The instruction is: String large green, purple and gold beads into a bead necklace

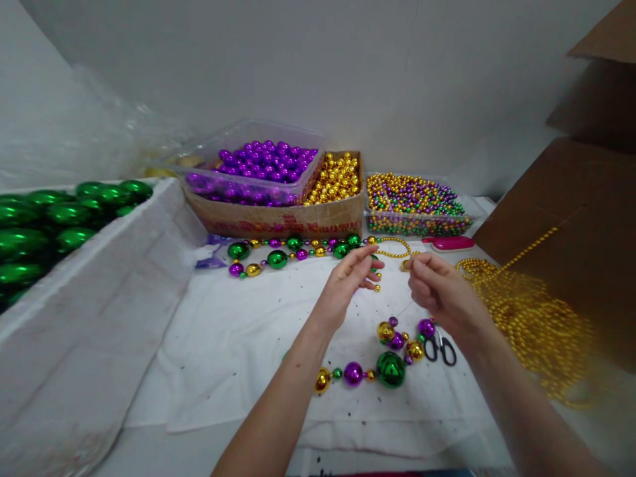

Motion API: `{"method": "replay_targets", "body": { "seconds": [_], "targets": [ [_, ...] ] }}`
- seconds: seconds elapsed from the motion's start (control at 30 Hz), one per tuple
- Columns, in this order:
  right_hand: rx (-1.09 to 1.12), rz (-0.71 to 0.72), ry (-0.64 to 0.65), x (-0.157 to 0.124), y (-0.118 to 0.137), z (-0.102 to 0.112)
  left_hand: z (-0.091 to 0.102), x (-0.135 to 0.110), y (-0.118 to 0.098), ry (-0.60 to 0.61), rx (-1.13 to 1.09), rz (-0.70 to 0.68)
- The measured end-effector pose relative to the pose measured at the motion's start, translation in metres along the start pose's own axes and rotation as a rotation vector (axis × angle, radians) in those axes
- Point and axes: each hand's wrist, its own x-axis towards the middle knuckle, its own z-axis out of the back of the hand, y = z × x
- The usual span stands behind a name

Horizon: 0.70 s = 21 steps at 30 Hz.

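Note:
My left hand [348, 281] is over the white cloth, palm turned inward, its fingers apart and slightly bent. Small gold beads [377, 289] show just beyond its fingertips; whether they touch is unclear. To its right, my right hand [437, 288] is closed in a pinch. A thin clear thread runs from it down to a bead strand [391, 370] of green, purple and gold balls lying on the cloth. A gold bead [406, 265] appears at the right fingertips; I cannot tell if it is held. Black-handled scissors [441, 348] lie beside the strand, below the right hand.
A beaded necklace [277, 258] lies behind the hands. Beyond it stand a cardboard box [258, 218] with purple and gold balls and a clear tub [417, 225] of small mixed beads. Green balls [69, 213] fill a white foam box left; gold bead chains [536, 324] pile right.

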Motion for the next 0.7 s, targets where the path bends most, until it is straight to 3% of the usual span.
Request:
{"method": "replay_targets", "body": {
  "seconds": [0.17,0.3,0.4,0.53,0.6,0.7],
  "targets": [
    [0.034,0.182,0.044,0.007,0.072,-0.013,0.001,-0.015,0.049,0.234,0.080,0.218],
    [-0.076,0.354,-0.016,0.017,0.116,-0.027,-0.013,-0.017,0.085,0.278,0.171,0.244],
    [-0.073,0.444,-0.055,0.033,0.134,-0.029,-0.026,-0.014,0.099,0.265,0.217,0.220],
    [-0.076,0.501,-0.176,0.052,0.151,-0.020,-0.022,-0.014,0.100,0.214,0.177,0.304],
    [0.002,0.507,-0.236,0.053,0.158,-0.009,-0.006,-0.018,0.092,0.171,0.151,0.319],
    [0.135,0.545,-0.282,0.043,0.158,0.016,0.034,-0.031,0.068,0.041,0.146,0.336]
  ]
}}
